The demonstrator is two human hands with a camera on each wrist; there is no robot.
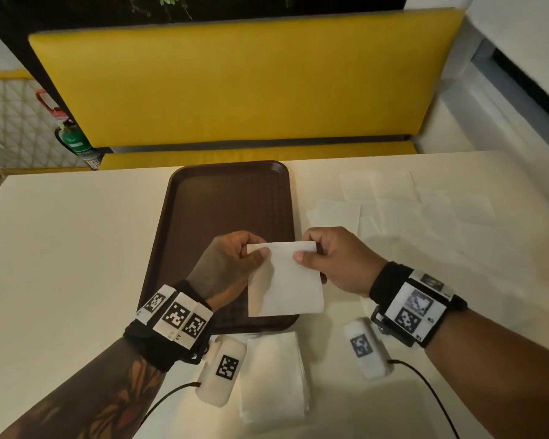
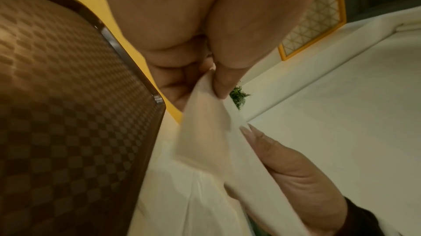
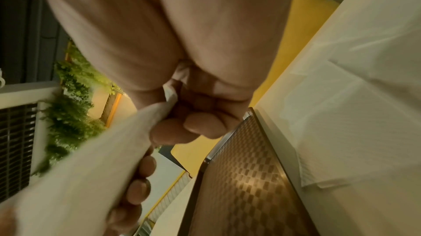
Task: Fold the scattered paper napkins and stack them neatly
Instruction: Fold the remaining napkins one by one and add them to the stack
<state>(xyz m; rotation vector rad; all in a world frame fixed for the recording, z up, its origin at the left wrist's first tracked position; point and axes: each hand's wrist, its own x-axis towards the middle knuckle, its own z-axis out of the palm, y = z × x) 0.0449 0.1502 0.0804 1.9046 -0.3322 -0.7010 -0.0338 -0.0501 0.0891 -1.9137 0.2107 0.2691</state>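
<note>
A white paper napkin hangs in the air over the near right corner of the brown tray. My left hand pinches its top left corner between thumb and fingers. My right hand pinches the top right corner. In the left wrist view the napkin runs from my thumb toward the other hand's fingers. In the right wrist view the napkin stretches away from my curled fingers. A stack of folded napkins lies near the table's front edge. Several unfolded napkins lie scattered at the right.
The tray holds nothing. A yellow bench backrest stands behind the white table. Two white tagged devices with black cables lie on either side of the folded stack.
</note>
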